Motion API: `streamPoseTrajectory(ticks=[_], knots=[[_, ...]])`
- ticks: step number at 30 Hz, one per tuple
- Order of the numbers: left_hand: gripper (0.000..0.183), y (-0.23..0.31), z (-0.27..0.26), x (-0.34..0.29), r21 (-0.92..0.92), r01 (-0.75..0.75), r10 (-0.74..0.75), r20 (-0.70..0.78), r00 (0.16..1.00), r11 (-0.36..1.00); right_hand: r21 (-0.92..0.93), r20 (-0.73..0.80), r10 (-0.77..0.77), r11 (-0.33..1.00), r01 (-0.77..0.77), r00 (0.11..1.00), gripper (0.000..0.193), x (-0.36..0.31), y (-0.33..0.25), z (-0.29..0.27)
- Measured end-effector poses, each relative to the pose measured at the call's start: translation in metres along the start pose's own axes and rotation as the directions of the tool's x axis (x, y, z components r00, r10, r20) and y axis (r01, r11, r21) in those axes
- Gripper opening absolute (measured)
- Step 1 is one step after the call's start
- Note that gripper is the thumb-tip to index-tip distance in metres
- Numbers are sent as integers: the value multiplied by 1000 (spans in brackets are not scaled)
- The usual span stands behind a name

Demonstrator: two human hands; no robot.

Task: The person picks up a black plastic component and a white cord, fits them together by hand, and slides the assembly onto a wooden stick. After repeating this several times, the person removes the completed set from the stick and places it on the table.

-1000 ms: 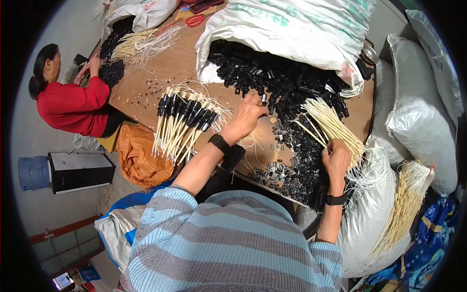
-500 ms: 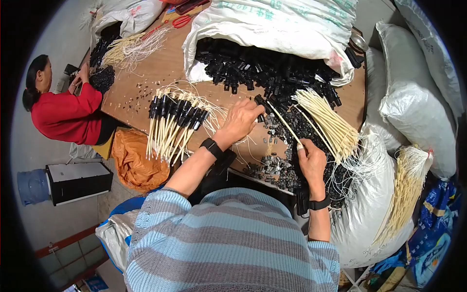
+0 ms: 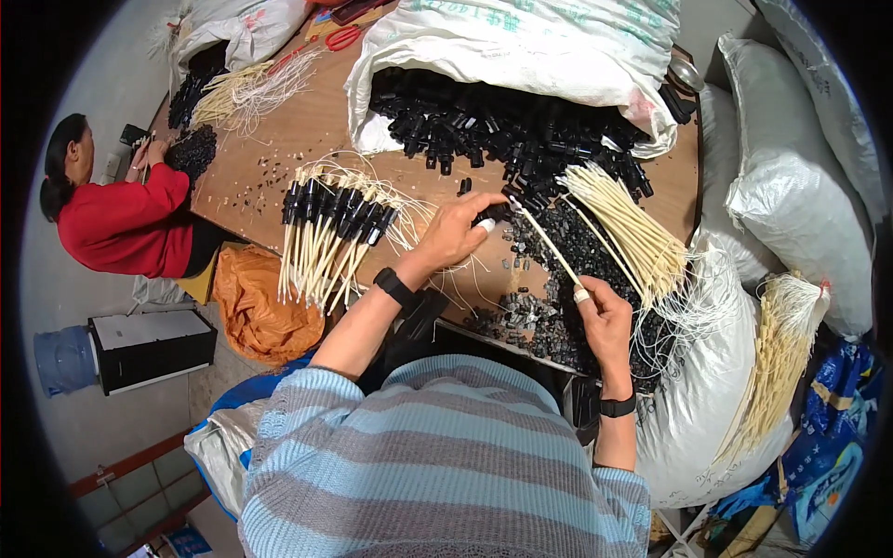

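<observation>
My left hand point(image 3: 456, 230) is closed on a black plastic tube-shaped part point(image 3: 496, 213) above the wooden table. My right hand point(image 3: 607, 321) grips the near end of a slim cream-coloured rod point(image 3: 551, 244). The rod's far white tip meets the black part; whether it is inside cannot be made out. Under the rod lies a pile of small dark clips point(image 3: 549, 274). Right of it rests a bundle of similar cream rods point(image 3: 628, 234) with white strings. To my left is a row of cream rods fitted with black tubes point(image 3: 337, 223).
A white woven sack point(image 3: 521, 42) spills black plastic parts point(image 3: 521, 139) at the back. Full white sacks point(image 3: 791, 177) stand on the right. A co-worker in a red top point(image 3: 126, 209) works at the far left. Red scissors point(image 3: 343, 37) lie behind; an orange bag point(image 3: 265, 302) sits below the table edge.
My left hand has turned and brought the black part to the rod's tip. My right hand has moved slightly right and down with the rod. The co-worker's hands have shifted.
</observation>
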State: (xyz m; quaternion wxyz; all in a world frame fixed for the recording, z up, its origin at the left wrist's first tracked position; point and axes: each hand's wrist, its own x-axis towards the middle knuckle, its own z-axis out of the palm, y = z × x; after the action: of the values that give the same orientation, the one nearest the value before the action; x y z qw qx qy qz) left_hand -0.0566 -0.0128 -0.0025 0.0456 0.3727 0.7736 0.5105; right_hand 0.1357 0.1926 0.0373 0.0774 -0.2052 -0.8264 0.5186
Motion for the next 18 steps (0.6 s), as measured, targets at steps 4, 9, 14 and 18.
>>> streamPoseTrajectory(ticks=[4,9,14,18], knots=[[40,6,0,1,-41,-17,22,129,991,999,-84,-1,-111,990,110,994,17,2,-4,2],[36,9,0,-5,79,-251,208,358,910,965,-422,97,-349,833,356,932,18,1,-15,10],[30,43,5,-8,281,-421,363,236,901,863,-514,-88,-372,812,278,924,40,12,-24,37],[23,58,15,-17,334,-435,299,387,872,836,-493,-1,-402,797,349,916,36,26,-28,51]])
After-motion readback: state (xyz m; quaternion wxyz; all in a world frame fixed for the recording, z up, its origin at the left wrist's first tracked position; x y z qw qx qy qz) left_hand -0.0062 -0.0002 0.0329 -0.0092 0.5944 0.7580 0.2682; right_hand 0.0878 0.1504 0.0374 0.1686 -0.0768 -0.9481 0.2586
